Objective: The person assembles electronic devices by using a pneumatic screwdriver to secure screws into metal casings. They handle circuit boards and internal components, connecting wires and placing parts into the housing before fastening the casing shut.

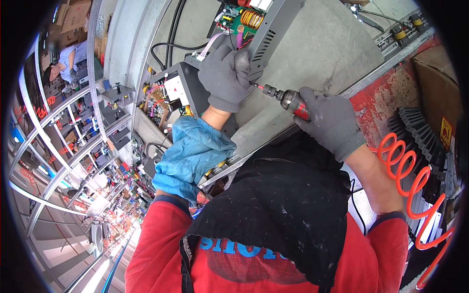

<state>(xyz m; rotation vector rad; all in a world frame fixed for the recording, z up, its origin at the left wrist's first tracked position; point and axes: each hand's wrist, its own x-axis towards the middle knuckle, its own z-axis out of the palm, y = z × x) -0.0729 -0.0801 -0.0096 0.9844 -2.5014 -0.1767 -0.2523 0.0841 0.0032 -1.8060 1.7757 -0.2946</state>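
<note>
My right hand (334, 122), in a grey knit glove, is wrapped around a power screwdriver (294, 103) with a red and dark body. Its bit points left, with the tip close to my left hand. My left hand (224, 73), gloved alike, has its fingers curled in at the side of a dark grey metal case (271, 36) with vent slots. What those fingers hold, if anything, is hidden. Inside the case are a green circuit board (239, 23) and a copper coil (252, 19). Beside my left wrist stands another dark grey case (193, 88) with a white panel.
A coiled orange air hose (415, 188) hangs at the right, near a stack of dark metal parts (415, 132) and a cardboard box (437, 73). Roller rails (398, 34) run along the bench edge. Black cables (175, 36) lie at the back. Another person (66, 63) is far left.
</note>
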